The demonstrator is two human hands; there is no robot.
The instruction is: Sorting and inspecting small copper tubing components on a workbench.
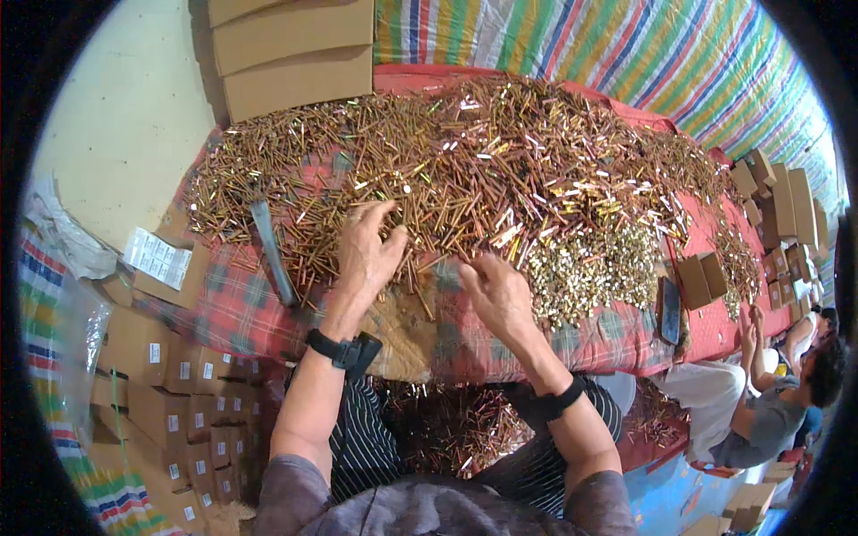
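Note:
A broad heap of thin, shiny copper, gold and pink sticks (536,170) covers most of the table. My left hand (368,252) reaches over the heap's near edge, thumb and index finger spread apart, with nothing visible between them. To its right, my right hand (500,295) is held with bent fingers drawn together at the border of the sticks. Whatever those fingers may pinch is hidden or too small to tell. Beside the right hand lies a pile of small, short gold pieces (590,272). A long grey strip (273,253) lies left of my left hand.
A red plaid cloth (241,304) covers the table. Cardboard boxes stand at the back (295,85) and lower left (170,420). A small open box (702,280) and a dark tray (668,310) sit right. Other people (760,402) sit at far right. More sticks (456,424) lie below the table edge.

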